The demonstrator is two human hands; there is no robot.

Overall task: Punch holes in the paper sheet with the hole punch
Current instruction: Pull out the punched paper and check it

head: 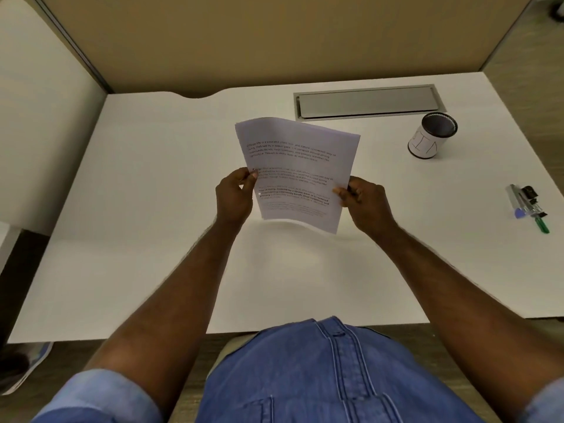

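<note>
Presently we hold the paper sheet [297, 172] raised above the white worktop [152, 209], left hand [233, 196] and right hand [364, 203] each pinching a side edge between fingers. Its printed text is blurred. We cannot identify the small items [529, 206] far right.

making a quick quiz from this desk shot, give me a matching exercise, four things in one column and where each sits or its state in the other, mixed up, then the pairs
Things:
1. paper sheet
2. cup
3. pens and clips
4. metal cable tray lid

Places or states:
A. lying loose near the desk's right edge
B. set flush into the desk at the back
C. held up off the desk between the left hand and right hand
D. standing upright, right of the paper

Pairs: 1-C, 2-D, 3-A, 4-B
</note>
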